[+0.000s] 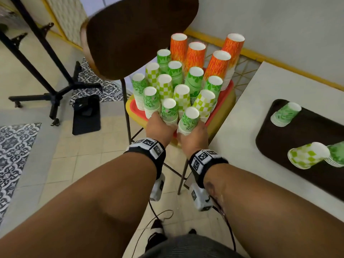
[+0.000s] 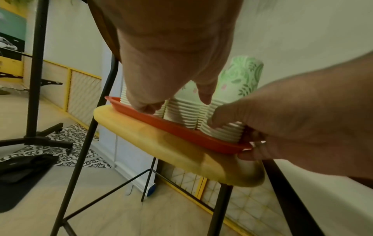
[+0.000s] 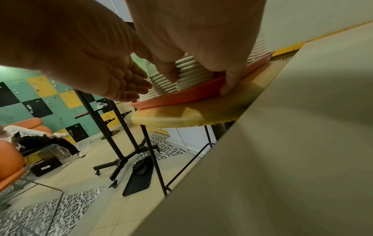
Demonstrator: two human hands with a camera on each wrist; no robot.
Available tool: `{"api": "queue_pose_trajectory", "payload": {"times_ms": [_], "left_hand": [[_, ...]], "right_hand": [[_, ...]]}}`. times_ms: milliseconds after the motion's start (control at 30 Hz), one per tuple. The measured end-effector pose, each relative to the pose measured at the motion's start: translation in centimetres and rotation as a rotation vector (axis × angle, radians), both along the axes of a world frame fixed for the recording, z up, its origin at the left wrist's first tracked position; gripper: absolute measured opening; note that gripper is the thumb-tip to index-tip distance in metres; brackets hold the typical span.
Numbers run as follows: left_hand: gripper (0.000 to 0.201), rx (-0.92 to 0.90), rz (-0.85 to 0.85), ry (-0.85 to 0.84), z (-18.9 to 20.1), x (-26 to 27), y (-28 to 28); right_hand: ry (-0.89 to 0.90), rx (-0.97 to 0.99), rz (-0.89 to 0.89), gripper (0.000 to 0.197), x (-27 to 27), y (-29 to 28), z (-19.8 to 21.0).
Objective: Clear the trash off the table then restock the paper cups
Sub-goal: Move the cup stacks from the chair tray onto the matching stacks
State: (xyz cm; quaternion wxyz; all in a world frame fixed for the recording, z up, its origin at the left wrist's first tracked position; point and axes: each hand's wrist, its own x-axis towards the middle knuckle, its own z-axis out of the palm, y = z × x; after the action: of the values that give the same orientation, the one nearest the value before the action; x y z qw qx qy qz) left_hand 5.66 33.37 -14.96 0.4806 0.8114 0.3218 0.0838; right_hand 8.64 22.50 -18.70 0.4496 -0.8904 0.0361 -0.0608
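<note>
Several upside-down stacks of paper cups, green [image 1: 181, 97] and orange [image 1: 197, 54], stand on a red tray [image 1: 226, 97] on a yellow stool seat [image 2: 161, 146]. My right hand [image 1: 191, 131] grips the base of the nearest green leafy stack [image 1: 189, 120], with fingers curled round its rims [image 3: 189, 71] and one fingertip on the tray edge. My left hand [image 1: 158, 120] reaches to the neighbouring green floral stack [image 1: 168, 112]. Its fairly straight fingers [image 3: 139, 84] touch that stack's rims. To the right, a dark brown tray [image 1: 279, 146] on the white table holds three short cup stacks [image 1: 286, 114].
A dark brown chair back [image 1: 139, 34] rises left of the cups. The white table's edge [image 1: 232, 127] runs close beside the stool on the right. A black wheeled stand [image 1: 54, 95] and a black mat [image 1: 86, 116] sit on the tiled floor to the left.
</note>
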Motion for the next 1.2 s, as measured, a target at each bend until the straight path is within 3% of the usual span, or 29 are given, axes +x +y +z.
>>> {"api": "queue_pose_trajectory", "payload": {"times_ms": [400, 633, 767, 967, 1200], "left_hand": [[0.055, 0.023, 0.066, 0.082, -0.9, 1.3, -1.1], [0.066, 0.228, 0.023, 0.167, -1.8, 1.8, -0.9], [0.061, 0.287, 0.013, 0.167, -1.4, 1.8, -1.8], [0.064, 0.182, -0.018, 0.000, -0.9, 0.4, -2.8], [0.068, 0.073, -0.085, -0.134, -0.1, -1.6, -4.5]], "right_hand": [[0.017, 0.046, 0.032, 0.070, -0.1, -0.7, 0.0], [0.025, 0.100, 0.039, 0.071, -1.4, -2.2, 0.7], [0.003, 0.124, 0.021, 0.073, -1.7, -4.4, 1.0], [-0.042, 0.180, -0.114, 0.054, -0.3, -9.7, 4.0], [-0.152, 0.245, -0.445, 0.057, 6.8, -18.6, 9.9]]}}
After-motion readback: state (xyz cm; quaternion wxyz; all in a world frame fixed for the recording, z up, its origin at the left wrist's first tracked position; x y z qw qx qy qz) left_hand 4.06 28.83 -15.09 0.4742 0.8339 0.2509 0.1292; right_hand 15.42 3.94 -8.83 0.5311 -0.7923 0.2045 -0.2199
